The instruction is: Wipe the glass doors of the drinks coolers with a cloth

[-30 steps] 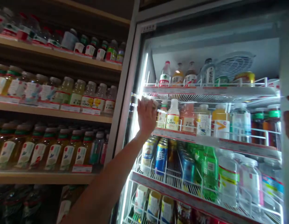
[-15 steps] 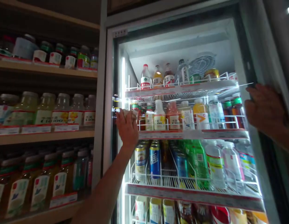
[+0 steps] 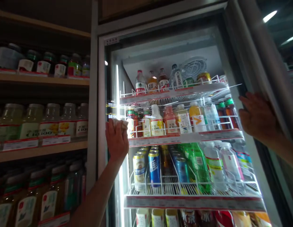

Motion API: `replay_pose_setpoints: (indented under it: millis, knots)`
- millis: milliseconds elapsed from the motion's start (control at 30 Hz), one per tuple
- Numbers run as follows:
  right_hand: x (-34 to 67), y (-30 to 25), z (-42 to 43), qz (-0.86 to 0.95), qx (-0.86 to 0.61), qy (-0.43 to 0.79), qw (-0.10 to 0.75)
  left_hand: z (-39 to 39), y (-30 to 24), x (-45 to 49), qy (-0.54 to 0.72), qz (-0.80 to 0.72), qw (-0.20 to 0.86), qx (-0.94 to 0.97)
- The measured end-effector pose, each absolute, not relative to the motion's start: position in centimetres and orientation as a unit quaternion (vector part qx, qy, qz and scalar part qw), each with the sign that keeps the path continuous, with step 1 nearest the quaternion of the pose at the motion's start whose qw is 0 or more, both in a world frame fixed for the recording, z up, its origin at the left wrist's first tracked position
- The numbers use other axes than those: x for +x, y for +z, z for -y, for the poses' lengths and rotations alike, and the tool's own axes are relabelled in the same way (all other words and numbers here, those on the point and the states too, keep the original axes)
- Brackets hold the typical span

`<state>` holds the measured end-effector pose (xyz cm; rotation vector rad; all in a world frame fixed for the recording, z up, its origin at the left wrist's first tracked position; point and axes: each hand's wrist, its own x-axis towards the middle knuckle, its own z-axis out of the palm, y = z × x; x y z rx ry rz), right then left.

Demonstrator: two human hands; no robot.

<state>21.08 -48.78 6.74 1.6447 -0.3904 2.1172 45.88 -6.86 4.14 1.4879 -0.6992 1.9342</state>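
Note:
My left hand (image 3: 117, 140) is raised against the left inner edge of the open drinks cooler (image 3: 113, 78), level with its second shelf (image 3: 184, 137). Its fingers are closed over a small whitish cloth (image 3: 118, 123), mostly hidden behind the hand. Bottles with white and yellow labels (image 3: 156, 121) stand just right of it. My right hand (image 3: 256, 118) lies flat with fingers stretched on the edge of the cooler door (image 3: 267, 72) at the right, holding nothing.
Wire shelves in the cooler hold bottles on top (image 3: 152, 82), cans (image 3: 154, 164) and green bottles (image 3: 198, 162) lower down. Wooden shelves (image 3: 42, 149) at the left carry rows of juice bottles (image 3: 49, 121). The door's glass fills the right edge.
My left hand has slid left and down from the second shelf's front to the cooler's left edge. My right hand has come fully into view on the door.

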Motion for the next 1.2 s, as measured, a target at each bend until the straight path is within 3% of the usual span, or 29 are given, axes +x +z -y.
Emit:
replay_pose_setpoints:
  millis: [267,433,500,667,767,1000,1200]
  knots:
    - [20.6,6.9,49.0,0.1,0.605,0.768,0.185,12.9,-2.1,40.8,0.679,0.458,0.189,0.542]
    - [21.5,6.6,48.3,0.116,0.579,0.786,0.183,8.7,0.4,44.3,0.726,0.271,0.331,0.539]
    - [22.4,5.8,46.1,0.13,0.569,0.787,0.2,10.0,1.1,43.7,0.727,0.263,0.348,0.53]
    - [24.2,3.6,41.1,0.061,0.644,0.715,0.265,18.8,-0.5,37.4,0.675,0.439,0.229,0.547]
    - [24.1,3.2,40.8,0.053,0.642,0.716,0.267,20.1,-1.3,36.4,0.658,0.497,0.174,0.538]
    - [23.5,2.9,40.7,0.032,0.66,0.691,0.293,13.5,0.7,41.0,0.723,0.269,0.342,0.536]
    - [23.6,2.4,40.0,0.07,0.683,0.674,0.272,19.2,-2.2,36.8,0.687,0.475,0.222,0.503]
